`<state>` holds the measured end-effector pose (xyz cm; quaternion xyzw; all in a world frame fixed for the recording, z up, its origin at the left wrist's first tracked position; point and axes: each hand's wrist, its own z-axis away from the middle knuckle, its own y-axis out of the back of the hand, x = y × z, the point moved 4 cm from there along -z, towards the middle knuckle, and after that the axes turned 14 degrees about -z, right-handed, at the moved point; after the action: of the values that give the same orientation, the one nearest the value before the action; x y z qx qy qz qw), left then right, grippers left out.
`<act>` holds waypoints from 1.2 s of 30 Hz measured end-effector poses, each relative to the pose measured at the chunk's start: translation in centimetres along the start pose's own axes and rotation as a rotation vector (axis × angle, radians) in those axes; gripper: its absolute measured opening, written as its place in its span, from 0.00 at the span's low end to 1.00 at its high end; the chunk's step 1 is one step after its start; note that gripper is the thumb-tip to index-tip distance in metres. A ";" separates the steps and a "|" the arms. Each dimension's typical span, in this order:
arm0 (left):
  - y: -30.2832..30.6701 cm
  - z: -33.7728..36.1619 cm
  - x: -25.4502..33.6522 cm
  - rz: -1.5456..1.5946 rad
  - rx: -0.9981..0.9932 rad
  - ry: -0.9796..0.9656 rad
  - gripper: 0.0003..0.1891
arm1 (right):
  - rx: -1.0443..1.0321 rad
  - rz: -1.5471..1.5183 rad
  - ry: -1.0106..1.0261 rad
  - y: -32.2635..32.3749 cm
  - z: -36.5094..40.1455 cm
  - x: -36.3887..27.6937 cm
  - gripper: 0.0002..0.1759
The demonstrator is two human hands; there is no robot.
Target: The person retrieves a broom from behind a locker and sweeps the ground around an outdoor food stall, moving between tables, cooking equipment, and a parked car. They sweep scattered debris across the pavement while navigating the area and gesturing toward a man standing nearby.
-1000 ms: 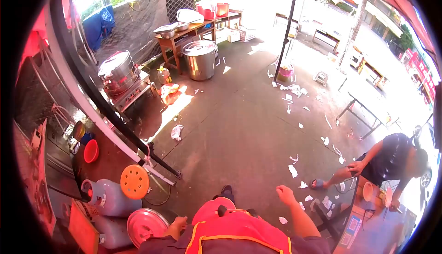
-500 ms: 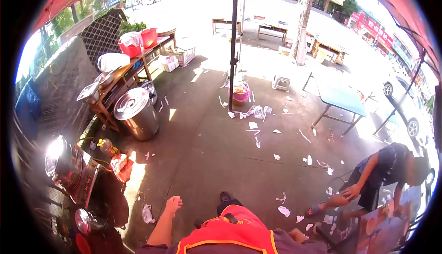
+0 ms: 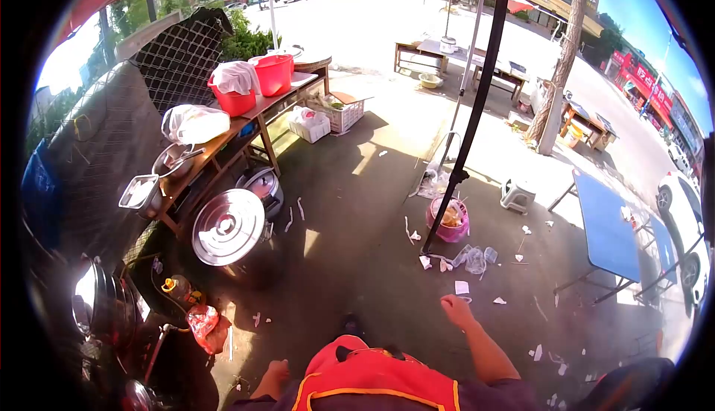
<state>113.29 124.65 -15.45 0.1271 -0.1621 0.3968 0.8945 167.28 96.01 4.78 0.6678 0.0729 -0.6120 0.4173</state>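
My right hand (image 3: 456, 310) is stretched forward over the littered floor, its fingers curled in and no object showing in it. It is nearest in view to a scrap of white paper (image 3: 462, 287) on the ground. Low at my left side, my left hand (image 3: 278, 371) hangs near the red apron (image 3: 372, 377) I wear; its fingers are mostly hidden. Neither hand visibly touches anything around it. In front of me, a pink bin (image 3: 456, 228) holding rubbish stands by a black pole (image 3: 477, 120), with a crumpled clear plastic bag (image 3: 474, 259) beside it.
On the left, a wooden bench (image 3: 257, 122) carries red buckets (image 3: 274, 74); a big lidded pot (image 3: 229, 227) stands before it. A red plastic bag (image 3: 203, 325) lies closer. To the right are a grey stool (image 3: 517, 195), a blue folding table (image 3: 607, 225) and a white car (image 3: 684, 217).
The view has shifted forward and turned right; the bench and bin look nearer. My right arm has swung forward and my left has dropped back. The bending person has mostly left view.
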 end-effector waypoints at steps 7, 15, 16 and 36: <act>-9.4 -5.3 44.9 -0.283 0.053 -0.297 0.11 | -0.440 0.238 -0.500 -1.5 -6.7 10.4 0.16; -20.1 -18.1 78.0 -0.396 -0.084 -0.590 0.13 | -0.549 0.064 -0.528 -6.9 -24.6 32.0 0.23; -20.0 -19.9 80.4 -0.431 -0.062 -0.505 0.12 | -0.131 0.185 -0.449 -5.7 -34.1 19.3 0.20; -31.6 -56.5 142.8 -0.499 -0.233 -0.136 0.10 | -0.275 0.296 -0.657 0.0 -111.6 6.7 0.17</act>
<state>238.03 219.66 -14.39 0.0857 -0.2300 0.1336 0.9602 253.31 165.44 -11.97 0.3771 -0.0806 -0.7111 0.5879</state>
